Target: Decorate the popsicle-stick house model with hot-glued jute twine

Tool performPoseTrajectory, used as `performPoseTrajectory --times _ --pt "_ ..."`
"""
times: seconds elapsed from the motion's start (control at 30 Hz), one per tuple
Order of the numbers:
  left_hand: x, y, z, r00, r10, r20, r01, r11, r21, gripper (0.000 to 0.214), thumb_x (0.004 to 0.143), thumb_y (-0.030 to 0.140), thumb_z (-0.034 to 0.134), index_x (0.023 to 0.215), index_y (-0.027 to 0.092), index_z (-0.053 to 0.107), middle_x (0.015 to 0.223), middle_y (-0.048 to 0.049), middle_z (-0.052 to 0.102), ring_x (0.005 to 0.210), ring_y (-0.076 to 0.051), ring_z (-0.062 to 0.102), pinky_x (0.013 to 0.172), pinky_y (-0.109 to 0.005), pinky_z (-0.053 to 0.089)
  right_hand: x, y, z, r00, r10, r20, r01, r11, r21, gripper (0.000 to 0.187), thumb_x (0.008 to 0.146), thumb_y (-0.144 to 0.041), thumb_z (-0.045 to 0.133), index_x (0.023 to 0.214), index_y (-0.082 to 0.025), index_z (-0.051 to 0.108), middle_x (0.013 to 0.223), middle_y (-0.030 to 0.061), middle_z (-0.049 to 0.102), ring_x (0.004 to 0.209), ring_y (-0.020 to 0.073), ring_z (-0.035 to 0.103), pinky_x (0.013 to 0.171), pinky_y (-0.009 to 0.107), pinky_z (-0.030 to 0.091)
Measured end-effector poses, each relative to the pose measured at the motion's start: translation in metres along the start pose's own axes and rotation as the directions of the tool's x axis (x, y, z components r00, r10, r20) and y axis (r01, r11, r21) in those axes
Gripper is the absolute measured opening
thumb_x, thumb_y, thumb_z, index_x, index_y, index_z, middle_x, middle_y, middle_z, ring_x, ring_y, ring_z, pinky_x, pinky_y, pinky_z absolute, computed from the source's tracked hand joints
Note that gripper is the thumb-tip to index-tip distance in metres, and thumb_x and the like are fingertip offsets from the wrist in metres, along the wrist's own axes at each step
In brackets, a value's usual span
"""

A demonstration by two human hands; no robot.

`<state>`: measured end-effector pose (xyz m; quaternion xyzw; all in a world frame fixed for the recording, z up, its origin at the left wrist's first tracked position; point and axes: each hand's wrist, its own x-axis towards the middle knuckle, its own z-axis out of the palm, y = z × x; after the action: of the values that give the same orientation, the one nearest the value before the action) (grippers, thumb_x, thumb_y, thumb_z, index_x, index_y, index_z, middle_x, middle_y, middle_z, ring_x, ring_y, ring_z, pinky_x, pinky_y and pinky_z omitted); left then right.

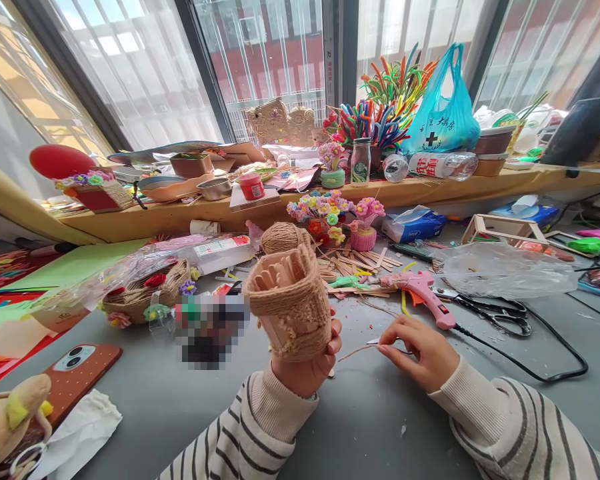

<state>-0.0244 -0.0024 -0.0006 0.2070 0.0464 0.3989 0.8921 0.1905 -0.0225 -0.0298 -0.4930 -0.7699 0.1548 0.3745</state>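
My left hand point(305, 370) is closed round the lower part of a twine-wrapped pot point(293, 313), holding it up off the table and slightly tilted. Its walls look like wooden sticks, with twine coiled round the rim and base and crumbly bits on the side. To the right, my right hand point(420, 353) pinches a short piece of twine point(359, 351) between thumb and finger. A pale blade-like tip shows beside those fingers; what it belongs to is mostly hidden. Behind the pot sits a ball of twine point(280, 238). A pink glue gun point(427, 293) lies beyond my right hand.
Black-handled scissors point(500, 313) and the glue gun's cord point(540, 377) lie at right. Wooden sticks point(375, 260) are scattered behind. A phone point(87, 373) and crumpled tissue point(87, 430) lie at left, near a flower-trimmed basket point(145, 297). Pipe cleaners point(375, 123) crowd the ledge.
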Motion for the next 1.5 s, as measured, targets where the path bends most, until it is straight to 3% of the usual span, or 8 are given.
performPoseTrajectory --times 0.2,0.33,0.43,0.6,0.83,1.1,1.33,1.5 --pt "0.004 0.000 0.005 0.996 0.042 -0.081 -0.043 0.999 -0.010 0.066 0.076 0.063 0.049 0.120 0.013 0.054 0.106 -0.0103 0.068 0.099 -0.018 0.063 0.086 -0.021 0.047 -0.001 0.000 0.002 0.999 -0.018 0.047 0.020 0.999 -0.029 0.024 0.085 -0.037 0.048 0.071 -0.021 0.060 0.063 0.0010 0.060 0.052 0.0116 0.044 0.052 0.027 0.038" --pt "0.004 0.000 0.004 0.990 0.123 -0.066 -0.120 0.992 0.050 0.079 0.080 0.066 0.038 0.143 0.020 0.020 0.120 -0.0093 0.062 0.109 -0.022 0.059 0.099 -0.031 0.037 -0.001 0.000 0.004 0.996 -0.033 0.078 0.037 0.998 -0.042 0.033 0.087 -0.042 0.043 0.070 -0.021 0.060 0.062 0.0020 0.059 0.052 0.0117 0.044 0.052 0.027 0.039" --pt "0.003 -0.001 -0.001 0.986 0.156 -0.059 -0.149 0.984 0.100 0.080 0.081 0.066 0.036 0.145 0.025 0.010 0.131 -0.0104 0.054 0.114 -0.025 0.055 0.105 -0.039 0.030 -0.001 -0.001 0.004 0.993 -0.042 0.107 0.047 0.998 -0.045 0.035 0.088 -0.044 0.041 0.070 -0.021 0.061 0.062 0.0022 0.059 0.053 0.0119 0.045 0.052 0.027 0.039" --pt "0.002 -0.004 -0.005 0.955 0.266 -0.132 -0.242 0.955 0.174 0.077 0.078 0.063 0.049 0.142 0.029 0.024 0.135 -0.0086 0.050 0.120 -0.027 0.051 0.106 -0.041 0.030 -0.001 -0.001 0.003 0.990 -0.058 0.128 0.064 0.997 -0.046 0.031 0.088 -0.040 0.043 0.071 -0.020 0.061 0.063 0.0022 0.059 0.053 0.0117 0.045 0.053 0.026 0.039" --pt "0.007 -0.008 0.005 0.942 0.310 -0.129 -0.276 0.934 0.228 0.065 0.072 0.052 0.064 0.129 0.024 0.049 0.129 -0.0095 0.055 0.123 -0.030 0.047 0.104 -0.042 0.033 -0.001 -0.003 0.003 0.986 -0.066 0.152 0.074 0.996 -0.049 0.026 0.087 -0.035 0.045 0.071 -0.020 0.060 0.062 0.0018 0.059 0.053 0.0116 0.044 0.053 0.026 0.039" --pt "0.006 -0.008 0.008 0.971 0.232 -0.056 -0.214 0.952 0.219 0.059 0.073 0.053 0.063 0.122 0.021 0.056 0.125 -0.0090 0.059 0.118 -0.030 0.052 0.107 -0.041 0.030 -0.002 -0.003 0.002 0.981 -0.053 0.188 0.066 0.996 -0.067 0.029 0.088 -0.036 0.042 0.072 -0.020 0.060 0.063 0.0024 0.058 0.055 0.0115 0.046 0.054 0.025 0.039" --pt "0.005 -0.006 0.005 0.998 0.054 0.031 -0.057 0.994 0.095 0.052 0.075 0.053 0.061 0.114 0.020 0.062 0.116 -0.0038 0.066 0.104 -0.021 0.063 0.083 -0.021 0.049 -0.001 -0.004 0.000 0.975 -0.041 0.217 0.057 0.996 -0.067 0.024 0.087 -0.031 0.045 0.074 -0.018 0.060 0.065 0.0030 0.059 0.057 0.0114 0.045 0.056 0.025 0.039" --pt "0.005 -0.005 0.006 1.000 -0.015 -0.019 0.016 0.997 0.072 0.061 0.070 0.059 0.062 0.112 0.015 0.062 0.102 -0.0068 0.071 0.092 -0.021 0.068 0.077 -0.022 0.052 -0.001 -0.005 0.000 0.974 -0.042 0.224 0.061 0.995 -0.080 0.020 0.086 -0.028 0.047 0.074 -0.018 0.060 0.065 0.0026 0.059 0.057 0.0114 0.045 0.057 0.025 0.039"
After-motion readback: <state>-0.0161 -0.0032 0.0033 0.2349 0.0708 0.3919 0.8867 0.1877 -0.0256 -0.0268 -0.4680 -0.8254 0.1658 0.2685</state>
